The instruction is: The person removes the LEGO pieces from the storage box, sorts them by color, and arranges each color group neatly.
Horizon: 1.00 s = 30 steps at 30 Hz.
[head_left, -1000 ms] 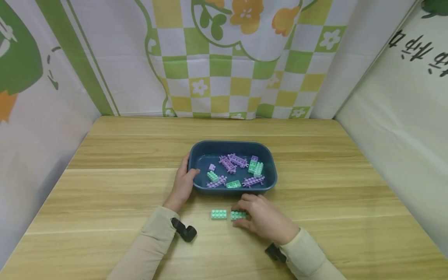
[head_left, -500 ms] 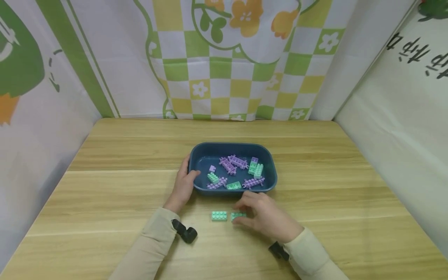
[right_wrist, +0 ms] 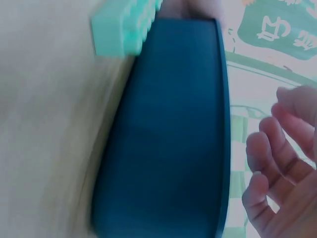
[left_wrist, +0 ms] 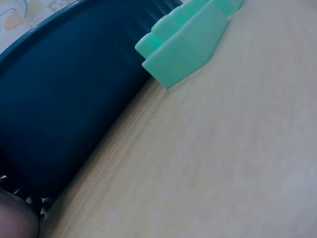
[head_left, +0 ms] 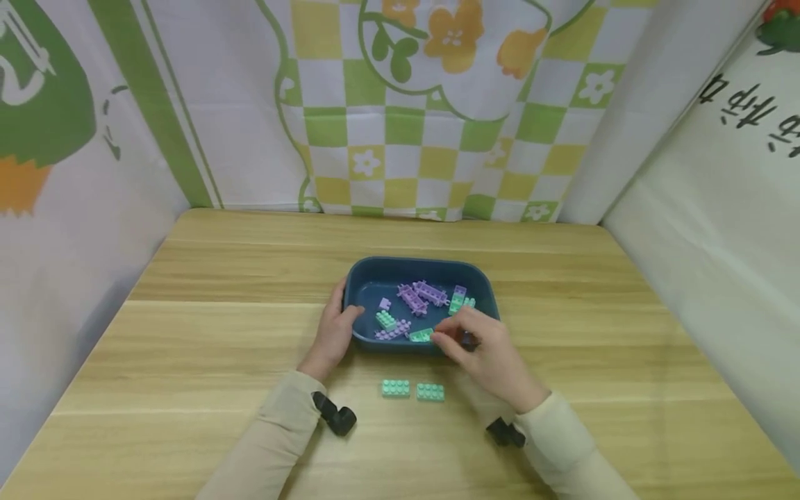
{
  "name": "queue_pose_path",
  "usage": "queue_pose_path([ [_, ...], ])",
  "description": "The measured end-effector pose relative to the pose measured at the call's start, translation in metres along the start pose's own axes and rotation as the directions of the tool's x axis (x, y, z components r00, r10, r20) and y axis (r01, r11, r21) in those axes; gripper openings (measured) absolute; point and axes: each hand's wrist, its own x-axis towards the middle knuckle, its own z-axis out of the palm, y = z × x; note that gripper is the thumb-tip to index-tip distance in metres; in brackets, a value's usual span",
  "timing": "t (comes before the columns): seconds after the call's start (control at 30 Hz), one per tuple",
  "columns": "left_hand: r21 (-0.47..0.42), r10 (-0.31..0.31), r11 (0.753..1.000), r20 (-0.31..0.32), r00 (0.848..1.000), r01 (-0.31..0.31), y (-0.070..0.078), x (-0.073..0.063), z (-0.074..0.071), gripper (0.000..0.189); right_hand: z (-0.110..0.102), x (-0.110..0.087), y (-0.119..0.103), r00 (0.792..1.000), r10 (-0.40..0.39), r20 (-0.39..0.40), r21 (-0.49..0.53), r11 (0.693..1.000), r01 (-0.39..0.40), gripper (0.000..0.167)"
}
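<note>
Over the blue bin (head_left: 406, 269): my right hand (head_left: 490, 351), fingers loosely bent, empty, lifted off the right green brick (head_left: 430, 393), placement seemingly done. Bin's left end: my left hand (head_left: 334, 333), gripping.

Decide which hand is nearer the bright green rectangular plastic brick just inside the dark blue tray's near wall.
Right. The right hand hovers beside the brick; the left hand grips the left end of the tray, farther off.
</note>
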Motion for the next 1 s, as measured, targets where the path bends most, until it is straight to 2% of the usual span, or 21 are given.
queue_pose_path([
  [0.2, 0.005, -0.013, 1.000, 0.002, 1.000, 0.013, -0.001, 0.001, 0.002, 0.065, -0.002, 0.019, 0.018, 0.995, 0.079, -0.056, -0.103, 0.991, -0.084, 0.011],
  [0.33, 0.004, -0.009, 1.000, 0.001, 1.000, 0.009, -0.002, 0.001, 0.003, 0.065, 0.000, 0.029, 0.028, 0.981, 0.189, -0.049, -0.166, 0.967, -0.195, 0.015],
  [0.47, -0.002, 0.008, 1.000, 0.002, 1.000, -0.008, -0.002, 0.002, 0.003, 0.066, 0.005, 0.036, 0.036, 0.947, 0.320, -0.017, -0.224, 0.922, -0.315, 0.024],
  [0.63, -0.008, 0.015, 1.000, 0.002, 1.000, -0.015, -0.002, 0.002, 0.003, 0.066, 0.010, 0.041, 0.043, 0.901, 0.433, 0.016, -0.294, 0.864, -0.409, 0.035],
  [0.83, 0.001, 0.001, 1.000, -0.003, 1.000, -0.001, -0.002, 0.001, 0.000, 0.065, 0.015, 0.043, 0.048, 0.841, 0.529, 0.115, -0.381, 0.805, -0.455, 0.038],
  [1.0, 0.009, -0.010, 1.000, -0.003, 1.000, 0.010, -0.002, 0.001, -0.002, 0.066, 0.018, 0.044, 0.052, 0.815, 0.546, 0.193, -0.408, 0.800, -0.440, 0.040],
])
